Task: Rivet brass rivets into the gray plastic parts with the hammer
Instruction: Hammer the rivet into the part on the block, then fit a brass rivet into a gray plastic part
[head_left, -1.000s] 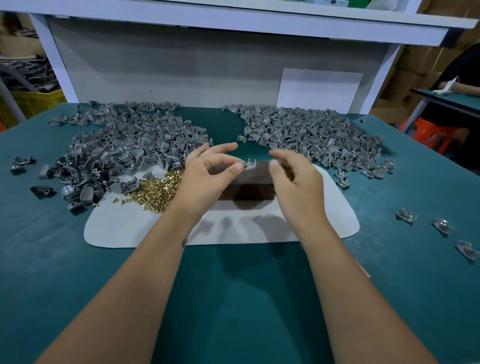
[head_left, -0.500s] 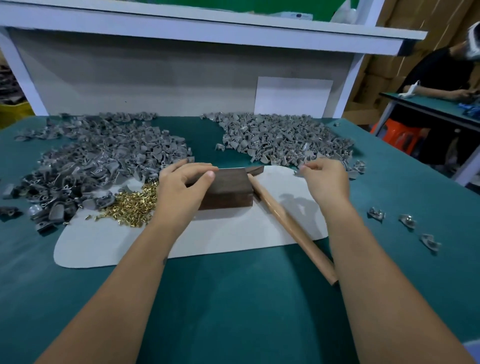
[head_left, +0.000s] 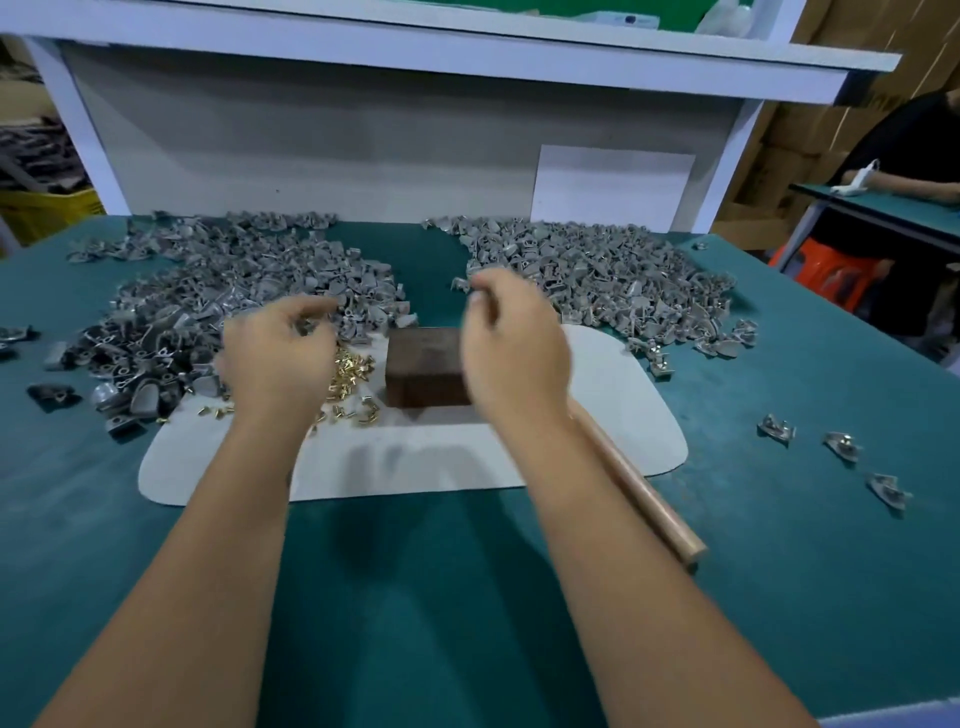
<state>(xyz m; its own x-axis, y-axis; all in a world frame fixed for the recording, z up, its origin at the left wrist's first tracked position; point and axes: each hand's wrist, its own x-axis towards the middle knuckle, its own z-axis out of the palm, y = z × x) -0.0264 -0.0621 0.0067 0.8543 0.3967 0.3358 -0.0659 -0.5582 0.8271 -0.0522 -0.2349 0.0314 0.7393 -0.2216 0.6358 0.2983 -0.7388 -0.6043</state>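
Since half a second ago, the left hand (head_left: 278, 358) has been lifted off the dark block (head_left: 423, 366) and carried left over the brass rivets (head_left: 349, 373), while the right hand (head_left: 511, 348) has been drawn from the right pile of gray parts (head_left: 605, 283) to above the block. From the head view, both hands are seen with fingers curled, a small gray part (head_left: 306, 326) apparently pinched in the left, though blur hides what the right holds. Loading seems in hand; next, a rivet must be seated and the hammer (head_left: 641, 493), lying by the right forearm, taken up.
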